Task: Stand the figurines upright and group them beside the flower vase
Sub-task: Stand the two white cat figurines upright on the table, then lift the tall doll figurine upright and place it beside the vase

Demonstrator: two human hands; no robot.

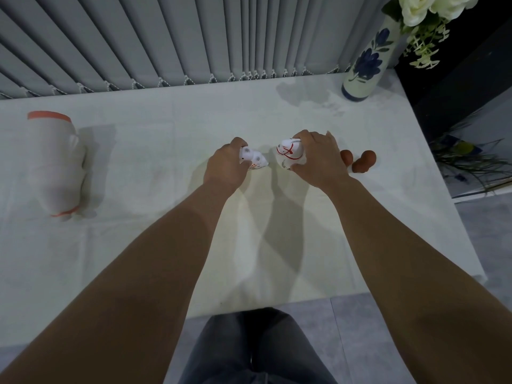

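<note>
1. The left hand (225, 162) is curled closed around a small white figurine (253, 159) with grey ear patches and small red marks low on its body; the fingers wrap its near side, and the piece tilts over toward the right, low over the counter (166, 128). Whether it touches the cloth I cannot tell.
2. The right hand (318, 156) is closed on a second white figurine (289, 153), a rounded piece with a red cord and bow painted across it. The fingers come over its top and far side, and the thumb presses low on its near side. It leans to the left, just beside the first figurine, with a narrow gap between them.
3. Both figurines sit around the middle of the counter, which is covered with a white cloth.
4. Just behind the right hand, on its right side, is a brown figurine (364, 162), with two rounded brown lobes showing and a bit of white at its base; the hand partly hides it.
5. The flower vase (365, 59) stands upright at the far right corner of the counter, well apart from the hands. It is cream with blue flowers painted on it and holds white blooms.
6. At the far left a large white figurine (56, 164) with orange trim lies on its side, well away from everything else.
7. Grey vertical blinds (166, 37) hang behind the counter.
</note>
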